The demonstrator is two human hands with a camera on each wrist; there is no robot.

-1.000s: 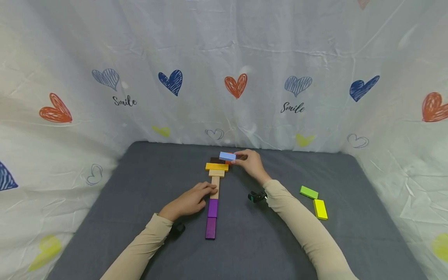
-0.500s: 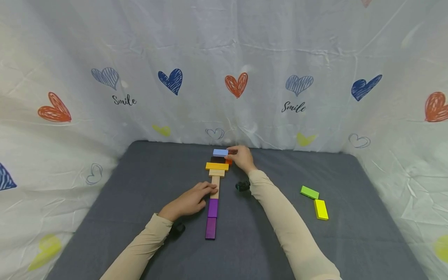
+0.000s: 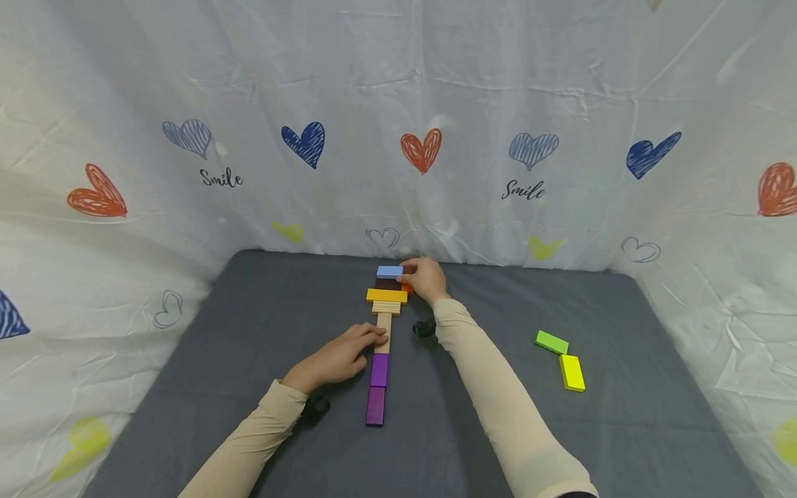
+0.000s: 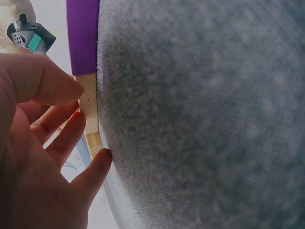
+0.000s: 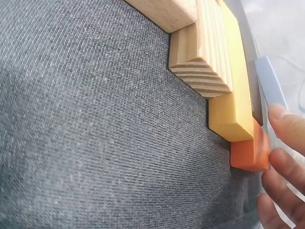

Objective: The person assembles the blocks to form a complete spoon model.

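A line of wooden blocks runs away from me in the head view. At its far end my right hand (image 3: 428, 279) pinches one end of a light blue block (image 3: 389, 272), held just beyond a dark block (image 3: 388, 284). Below its fingers an orange block (image 5: 250, 151) sits at the end of a yellow-orange block (image 3: 387, 296). My left hand (image 3: 336, 355) rests beside the line with loosely bent fingers, its fingertips touching a plain wood block (image 3: 384, 322). Two purple blocks (image 3: 378, 371) form the near end, and ridged plain wood pieces (image 3: 387, 308) lie ahead of the plain one.
A green block (image 3: 551, 342) and a bright yellow block (image 3: 572, 373) lie on the grey cloth to the right. A white curtain (image 3: 349, 83) with printed hearts hangs right behind the table's far edge. Both wrists carry small black cameras.
My right hand has carried the light blue block left and slightly farther away, from over the orange block to behind the dark one. The left hand has stayed in place.
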